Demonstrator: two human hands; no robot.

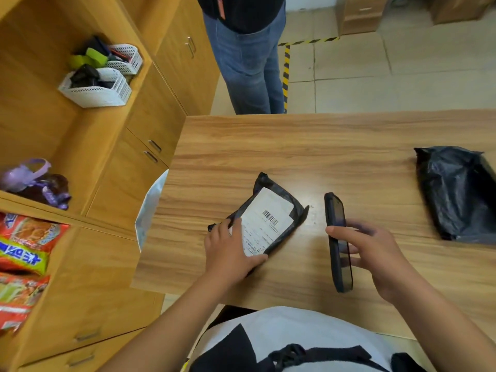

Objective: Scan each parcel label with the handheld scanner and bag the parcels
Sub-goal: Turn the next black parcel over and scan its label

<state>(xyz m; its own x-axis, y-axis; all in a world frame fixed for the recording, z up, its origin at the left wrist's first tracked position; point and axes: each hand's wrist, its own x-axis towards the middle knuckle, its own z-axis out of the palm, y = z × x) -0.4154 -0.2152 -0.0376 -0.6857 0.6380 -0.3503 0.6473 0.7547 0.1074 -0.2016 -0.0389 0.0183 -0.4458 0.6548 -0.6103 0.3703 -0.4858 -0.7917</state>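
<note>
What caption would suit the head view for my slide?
Left hand holds a labelled black parcel on the table; right hand holds the scanner beside it.

- White baskets (94, 95) on a shelf (51, 127), beyond and left of the left hand (230, 253).
- Snack packets (24, 245) far to its left.
- Person in jeans (249, 63) beyond it.

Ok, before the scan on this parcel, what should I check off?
1. Label faces up, barcode uncovered: ok.
2. Left hand holds the parcel flat on the table: ok.
3. Right hand grips the scanner: ok.
4. Scanner aimed at the barcode: cannot tell; it stands on edge beside the parcel.
5. White bag at the table's left edge open for bagging: cannot tell.
</note>
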